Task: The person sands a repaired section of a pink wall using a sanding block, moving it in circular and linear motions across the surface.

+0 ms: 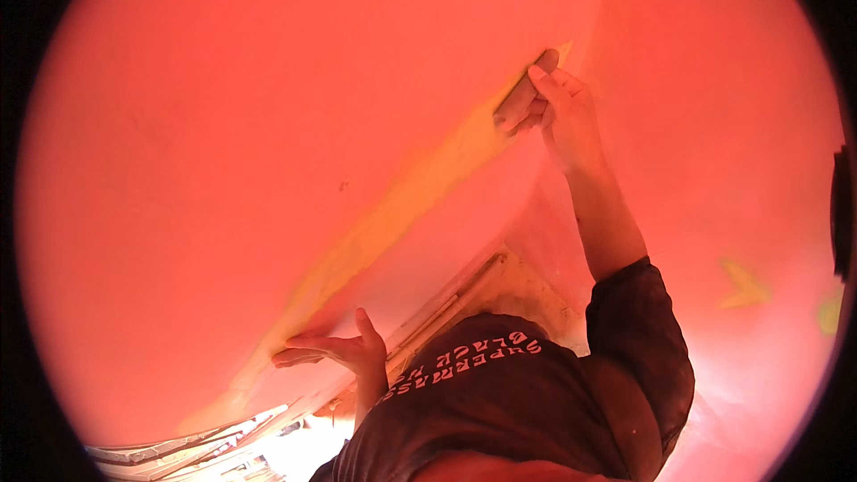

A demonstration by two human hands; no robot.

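Observation:
My right hand is raised against the red-lit wall, its fingers closed on a flat dark piece, perhaps a sanding pad or scraper; which of these cannot be told. The piece lies along the upper part of a long yellowish band that runs diagonally down the wall. Lower left, my left hand is at the band's lower stretch with fingers extended and thumb apart, holding nothing visible. Whether its fingertips touch the wall cannot be told.
A wall corner meets a second wall on the right, which bears a yellowish patch. Below, a ledge or trim strip runs diagonally beside my torso. A layered edge and a bright opening lie at the lower left.

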